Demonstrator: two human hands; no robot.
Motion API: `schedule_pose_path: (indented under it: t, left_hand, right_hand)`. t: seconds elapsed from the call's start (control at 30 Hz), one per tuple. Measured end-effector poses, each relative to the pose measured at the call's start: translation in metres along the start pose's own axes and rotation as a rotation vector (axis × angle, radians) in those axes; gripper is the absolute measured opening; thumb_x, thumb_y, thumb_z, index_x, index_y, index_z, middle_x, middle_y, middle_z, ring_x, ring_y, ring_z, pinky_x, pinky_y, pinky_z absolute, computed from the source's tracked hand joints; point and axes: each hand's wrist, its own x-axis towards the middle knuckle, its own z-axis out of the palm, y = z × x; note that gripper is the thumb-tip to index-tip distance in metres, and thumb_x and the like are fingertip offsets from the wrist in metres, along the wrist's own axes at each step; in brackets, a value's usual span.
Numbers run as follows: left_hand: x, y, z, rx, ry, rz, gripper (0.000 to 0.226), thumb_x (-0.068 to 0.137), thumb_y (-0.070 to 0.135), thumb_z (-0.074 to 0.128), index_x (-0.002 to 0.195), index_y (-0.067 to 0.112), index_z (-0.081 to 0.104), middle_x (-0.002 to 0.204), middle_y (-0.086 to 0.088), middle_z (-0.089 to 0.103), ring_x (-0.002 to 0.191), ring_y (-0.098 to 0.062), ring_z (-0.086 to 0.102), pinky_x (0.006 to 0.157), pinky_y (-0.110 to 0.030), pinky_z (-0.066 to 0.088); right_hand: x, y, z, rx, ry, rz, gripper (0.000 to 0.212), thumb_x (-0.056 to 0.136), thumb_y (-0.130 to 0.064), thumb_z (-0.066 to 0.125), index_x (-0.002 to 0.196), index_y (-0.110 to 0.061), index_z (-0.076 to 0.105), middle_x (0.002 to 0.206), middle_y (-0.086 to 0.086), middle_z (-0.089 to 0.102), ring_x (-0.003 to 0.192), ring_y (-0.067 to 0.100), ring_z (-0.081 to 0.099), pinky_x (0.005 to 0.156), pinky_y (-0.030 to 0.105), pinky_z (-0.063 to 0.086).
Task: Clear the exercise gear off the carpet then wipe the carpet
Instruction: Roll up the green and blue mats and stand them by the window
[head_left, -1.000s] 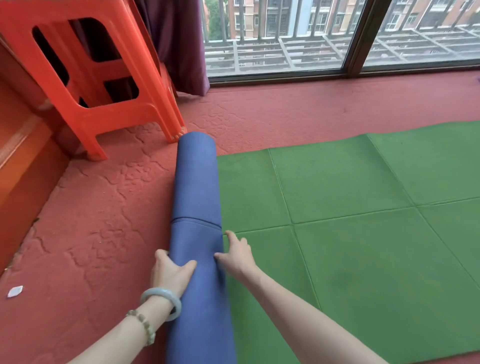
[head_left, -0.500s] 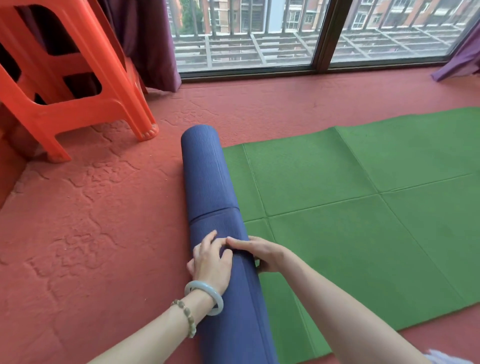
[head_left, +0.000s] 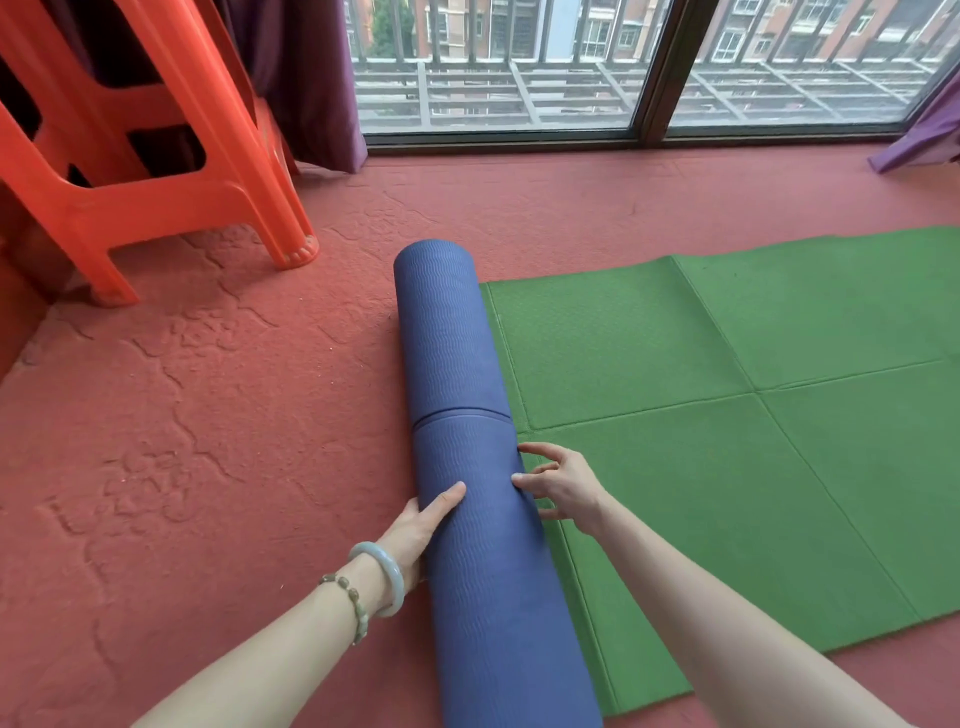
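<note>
A rolled blue exercise mat lies lengthwise on the red carpet, along the left edge of a flat green mat. My left hand holds the roll's left side, thumb laid on top and fingers hidden beneath. My right hand touches the roll's right side with spread, slightly bent fingers, where the roll meets the green mat. A jade bangle and a bead bracelet sit on my left wrist.
An orange plastic stool stands at the far left, one leg close to the roll's far end. Purple curtains hang by the wide window. Red carpet stretches to the left of the roll.
My left hand slid from the top of the roll down to its left side. My right hand moved off the top to the roll's right side. The view shifted slightly left.
</note>
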Motion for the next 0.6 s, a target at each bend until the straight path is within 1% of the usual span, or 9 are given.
schedule_pose_path:
  t: [0.03,0.13,0.23,0.33,0.4,0.47,0.5,0.57,0.6]
  left_hand:
    - [-0.001,0.002,0.001,0.0,0.007,0.023,0.078,0.058,0.048,0.081,0.121,0.017,0.049,0.111,-0.002,0.068,0.097,-0.021,0.067,0.08,-0.039,0.055]
    - [-0.006,0.012,-0.005,0.084,0.041,0.042,0.089,0.042,0.054,0.08,0.116,0.014,0.052,0.109,-0.004,0.069,0.096,-0.022,0.068,0.083,-0.046,0.055]
    - [-0.016,0.02,-0.021,0.157,0.06,0.053,0.091,0.041,0.057,0.081,0.116,0.014,0.054,0.109,-0.004,0.069,0.096,-0.022,0.068,0.083,-0.047,0.055]
    - [-0.029,0.03,-0.051,0.209,0.117,0.085,0.092,0.04,0.057,0.082,0.116,0.013,0.054,0.108,-0.005,0.07,0.094,-0.021,0.069,0.084,-0.045,0.055]
    - [-0.038,0.034,-0.081,0.27,0.184,0.114,0.096,0.035,0.062,0.083,0.113,0.012,0.055,0.106,-0.006,0.07,0.093,-0.022,0.069,0.085,-0.046,0.055]
    - [-0.048,0.035,-0.107,0.374,0.273,0.138,0.102,0.031,0.071,0.08,0.111,0.013,0.055,0.107,-0.005,0.069,0.094,-0.022,0.068,0.088,-0.046,0.053]
    - [-0.052,0.036,-0.118,0.436,0.329,0.136,0.102,0.032,0.075,0.078,0.11,0.014,0.054,0.107,-0.005,0.068,0.095,-0.021,0.067,0.089,-0.044,0.052]
    - [-0.066,0.037,-0.127,0.532,0.447,0.114,0.101,0.034,0.078,0.071,0.109,0.014,0.049,0.104,-0.002,0.065,0.094,-0.02,0.064,0.091,-0.042,0.05]
    - [-0.071,0.038,-0.126,0.558,0.491,0.1,0.102,0.034,0.078,0.069,0.11,0.014,0.047,0.104,-0.001,0.063,0.094,-0.021,0.062,0.091,-0.041,0.049]
  right_hand:
    - [-0.002,-0.001,0.002,0.007,-0.008,0.006,0.047,0.082,-0.007,0.068,0.127,-0.02,0.057,0.084,0.008,0.058,0.08,0.019,0.055,0.07,0.033,0.05]
    - [-0.006,-0.007,0.01,-0.026,-0.047,0.016,0.046,0.084,-0.009,0.063,0.128,-0.022,0.057,0.091,0.007,0.063,0.084,0.02,0.057,0.068,0.029,0.051]
    - [-0.007,-0.011,0.032,-0.001,-0.089,0.033,0.046,0.086,-0.008,0.058,0.129,-0.023,0.055,0.091,0.006,0.061,0.081,0.019,0.054,0.062,0.027,0.05]
    - [-0.008,-0.015,0.066,0.035,-0.164,0.042,0.048,0.087,-0.008,0.054,0.133,-0.023,0.051,0.098,0.006,0.062,0.083,0.02,0.055,0.065,0.028,0.05]
    - [-0.011,-0.017,0.094,0.082,-0.247,0.057,0.05,0.086,-0.012,0.054,0.134,-0.024,0.048,0.101,0.006,0.061,0.086,0.021,0.054,0.067,0.028,0.049]
    - [-0.016,-0.018,0.124,0.159,-0.344,0.103,0.054,0.081,-0.026,0.056,0.134,-0.027,0.047,0.11,0.007,0.058,0.093,0.022,0.055,0.075,0.032,0.048]
    - [-0.018,-0.018,0.138,0.196,-0.385,0.124,0.054,0.08,-0.035,0.056,0.133,-0.029,0.046,0.118,0.008,0.056,0.099,0.024,0.056,0.083,0.035,0.048]
    - [-0.021,-0.018,0.158,0.24,-0.438,0.143,0.051,0.082,-0.052,0.055,0.13,-0.036,0.044,0.129,0.011,0.051,0.113,0.027,0.055,0.099,0.042,0.044]
    - [-0.021,-0.017,0.163,0.24,-0.453,0.144,0.05,0.083,-0.058,0.052,0.129,-0.039,0.042,0.131,0.01,0.049,0.117,0.028,0.054,0.103,0.046,0.042]
